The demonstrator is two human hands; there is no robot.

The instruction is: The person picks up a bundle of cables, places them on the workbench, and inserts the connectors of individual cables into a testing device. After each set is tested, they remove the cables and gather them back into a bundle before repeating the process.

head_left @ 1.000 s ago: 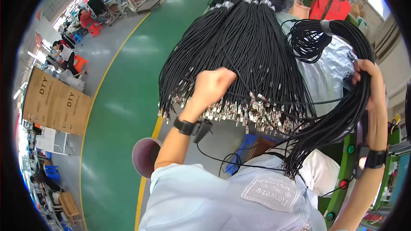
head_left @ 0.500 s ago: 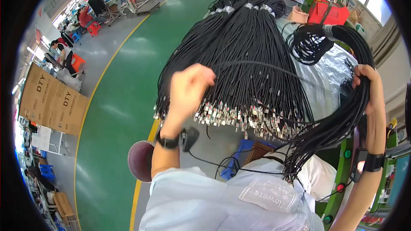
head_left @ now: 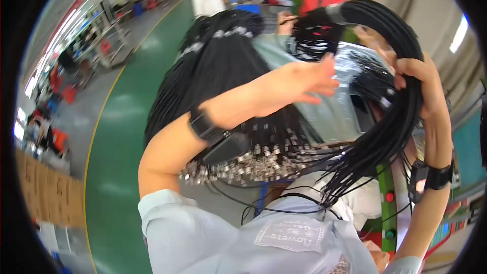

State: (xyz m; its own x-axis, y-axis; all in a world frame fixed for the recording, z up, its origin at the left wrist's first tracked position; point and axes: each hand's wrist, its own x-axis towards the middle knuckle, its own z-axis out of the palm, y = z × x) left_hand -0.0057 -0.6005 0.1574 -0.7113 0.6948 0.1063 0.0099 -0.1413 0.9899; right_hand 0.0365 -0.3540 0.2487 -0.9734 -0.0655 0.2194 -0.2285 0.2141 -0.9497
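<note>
My right hand (head_left: pixel 418 78) is closed around a thick bundle of black cables (head_left: pixel 383 18), which loops over it. A tie gathers the bundle near its coiled end, and its loose ends hang toward my lap. Reaching across from the left, my left hand (head_left: pixel 304 83) is blurred, its fingers apart and holding nothing I can see. It is in front of a large pile of black cables (head_left: pixel 203 76), tied at the far end. Many metal connectors (head_left: pixel 258 165) fan out at the pile's near edge.
Beyond the bundle is another person's hand (head_left: pixel 286 23). Silvery sheeting (head_left: pixel 335 114) covers the table right of the pile. A green frame with buttons (head_left: pixel 388 213) stands by my right side. Cardboard boxes (head_left: pixel 50 187) stand at far left, across the green walkway (head_left: pixel 119 172).
The view has shifted. My left hand has moved right toward the held bundle and gone from closed to spread fingers. The right hand still grips the bundle.
</note>
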